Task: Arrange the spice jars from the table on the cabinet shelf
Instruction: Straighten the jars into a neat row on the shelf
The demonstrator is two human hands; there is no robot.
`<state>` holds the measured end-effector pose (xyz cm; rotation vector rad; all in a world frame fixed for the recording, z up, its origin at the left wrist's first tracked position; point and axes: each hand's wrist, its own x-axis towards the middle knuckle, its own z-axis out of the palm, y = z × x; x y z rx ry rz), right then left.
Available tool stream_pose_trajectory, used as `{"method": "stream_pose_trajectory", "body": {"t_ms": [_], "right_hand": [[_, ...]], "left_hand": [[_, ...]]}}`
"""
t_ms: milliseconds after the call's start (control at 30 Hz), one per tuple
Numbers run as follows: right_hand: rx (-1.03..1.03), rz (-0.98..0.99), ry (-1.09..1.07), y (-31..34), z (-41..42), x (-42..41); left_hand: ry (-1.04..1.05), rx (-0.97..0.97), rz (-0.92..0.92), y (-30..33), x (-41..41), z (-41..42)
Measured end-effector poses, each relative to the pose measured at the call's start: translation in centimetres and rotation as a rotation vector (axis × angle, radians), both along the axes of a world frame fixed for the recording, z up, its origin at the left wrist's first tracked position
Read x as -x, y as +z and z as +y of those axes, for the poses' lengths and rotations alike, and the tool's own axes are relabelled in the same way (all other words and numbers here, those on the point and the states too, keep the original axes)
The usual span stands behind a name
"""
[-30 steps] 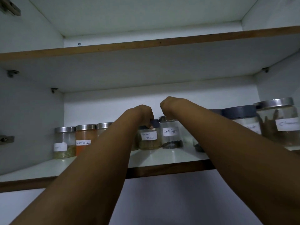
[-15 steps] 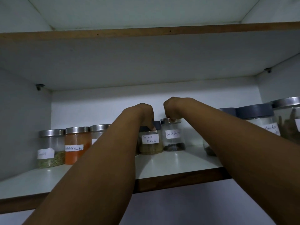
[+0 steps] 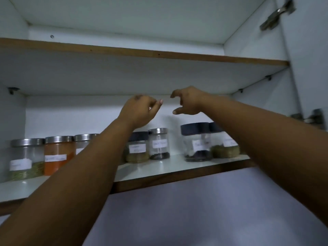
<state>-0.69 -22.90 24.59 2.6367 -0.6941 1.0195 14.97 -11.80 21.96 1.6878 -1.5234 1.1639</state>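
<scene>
Several labelled spice jars stand in a row on the white cabinet shelf point(image 3: 159, 168). From the left: a jar of green herbs point(image 3: 26, 158), an orange powder jar point(image 3: 57, 155), a steel-lidded jar point(image 3: 83, 142) partly behind my left arm, a dark-lidded masala jar point(image 3: 137, 148), a black pepper jar point(image 3: 158, 143), and two dark-lidded jars point(image 3: 197, 142) point(image 3: 224, 145) on the right. My left hand point(image 3: 140, 110) and my right hand point(image 3: 188, 102) hover above the masala and pepper jars, fingers loosely curled, holding nothing.
An upper shelf board point(image 3: 142, 52) runs close above my hands. The open cabinet door with metal hinges point(image 3: 276, 16) stands at the right. Bare shelf surface lies in front of the jars and between the pepper jar and the dark-lidded jars.
Both hands have let go of the lids of the masala and pepper jars and lifted above them. The view has swung right and up.
</scene>
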Motion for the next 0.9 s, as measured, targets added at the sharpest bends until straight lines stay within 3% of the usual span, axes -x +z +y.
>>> {"method": "stream_pose_trajectory", "body": {"t_ms": [133, 233, 467, 667, 900], "right_hand": [[-0.025, -0.057, -0.074, -0.1, -1.9, 6.4], [-0.069, 0.112, -0.189, -0.4, -2.8, 9.4], [-0.084, 0.396, -0.202, -1.3, -5.2, 11.6], [0.083, 0.526, -0.183, -2.7, -7.5, 9.3], [0.093, 0.489, -0.217, -3.1, -11.7, 3.5]], "left_hand": [[-0.135, -0.179, 0.074, 0.3, 5.8, -0.7], [-0.169, -0.294, 0.125, 0.6, 9.4, -1.9], [0.267, -0.537, -0.016, 0.8, 13.6, -6.0], [0.387, -0.654, -0.039, 0.3, 12.6, -8.3], [0.444, -0.665, 0.041, 0.3, 8.7, -12.1]]}}
